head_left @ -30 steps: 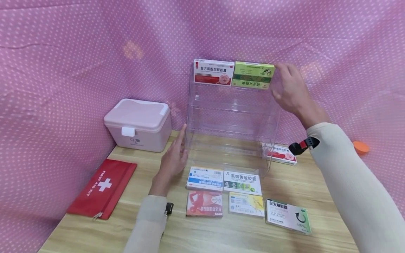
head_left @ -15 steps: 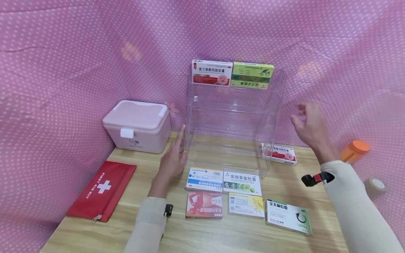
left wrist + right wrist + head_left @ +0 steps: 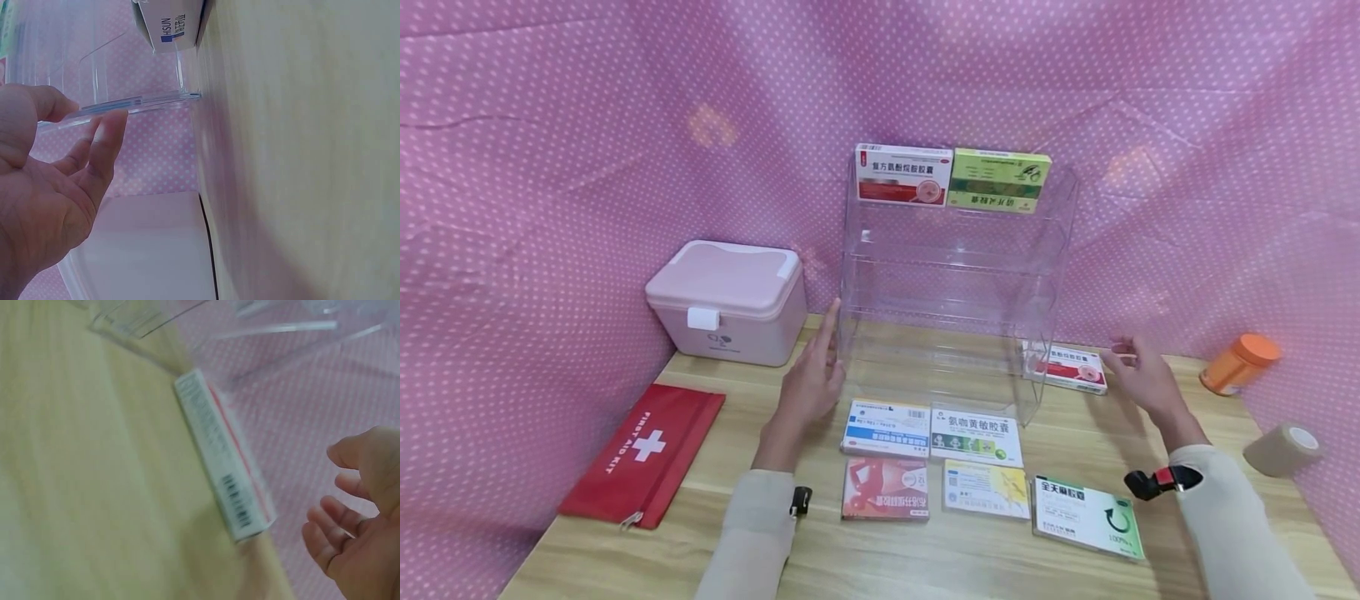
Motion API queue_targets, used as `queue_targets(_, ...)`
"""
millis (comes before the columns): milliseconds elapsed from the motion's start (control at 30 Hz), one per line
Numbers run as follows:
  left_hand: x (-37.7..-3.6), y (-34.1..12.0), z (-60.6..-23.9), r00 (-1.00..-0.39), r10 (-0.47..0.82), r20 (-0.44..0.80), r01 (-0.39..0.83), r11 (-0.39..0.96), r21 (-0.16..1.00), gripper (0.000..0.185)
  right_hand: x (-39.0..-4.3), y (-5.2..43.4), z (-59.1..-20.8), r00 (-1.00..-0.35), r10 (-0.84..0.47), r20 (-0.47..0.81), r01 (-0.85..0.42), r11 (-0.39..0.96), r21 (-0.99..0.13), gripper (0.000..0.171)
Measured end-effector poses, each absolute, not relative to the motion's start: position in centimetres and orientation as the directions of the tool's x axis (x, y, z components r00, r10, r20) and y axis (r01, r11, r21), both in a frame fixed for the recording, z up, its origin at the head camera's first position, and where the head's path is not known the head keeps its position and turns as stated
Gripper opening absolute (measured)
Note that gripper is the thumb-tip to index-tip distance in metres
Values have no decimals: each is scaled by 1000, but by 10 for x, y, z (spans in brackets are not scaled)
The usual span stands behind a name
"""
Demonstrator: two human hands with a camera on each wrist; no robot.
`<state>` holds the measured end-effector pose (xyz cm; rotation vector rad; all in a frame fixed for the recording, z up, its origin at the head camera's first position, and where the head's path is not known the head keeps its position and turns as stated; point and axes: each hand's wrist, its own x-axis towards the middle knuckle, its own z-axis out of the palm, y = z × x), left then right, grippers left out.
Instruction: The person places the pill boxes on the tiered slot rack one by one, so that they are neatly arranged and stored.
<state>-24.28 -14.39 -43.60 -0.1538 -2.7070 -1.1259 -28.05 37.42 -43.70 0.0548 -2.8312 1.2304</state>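
Observation:
A clear plastic tiered display rack (image 3: 955, 287) stands mid-table. My left hand (image 3: 808, 379) pinches its left side panel, thumb on one face and fingertips on the other in the left wrist view. On the rack's top tier sit a red-and-white medicine box (image 3: 904, 177) and a green medicine box (image 3: 997, 181). My right hand (image 3: 1146, 383) holds nothing, its fingers loosely bent at the right end of another red-and-white medicine box (image 3: 1070, 368). That box lies on the table at the rack's right side; in the right wrist view a gap separates hand and box (image 3: 225, 459).
Several medicine boxes lie before the rack, among them a pink one (image 3: 885, 489) and a green-and-white one (image 3: 1087, 517). A lidded pink case (image 3: 726, 304) and red first aid pouch (image 3: 643, 454) are left. An orange jar (image 3: 1240, 365) and a pale roll (image 3: 1281, 450) stand right.
My right hand has let go of the green box on the top tier and come down to the red-and-white box on the table. The left hand stays at the rack's side.

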Motion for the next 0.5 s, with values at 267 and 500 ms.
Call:
queue_targets(267, -241, -142, -434, -977, 9, 212, 157, 701, 695, 112, -278, 390, -466, -977, -35, -210, 146, 604, -783, 89)
queue_targets(500, -241, -142, -432, -982, 4, 191, 139, 700, 701, 112, -282, 393, -479, -967, -8, -256, 213, 534, -818, 99)
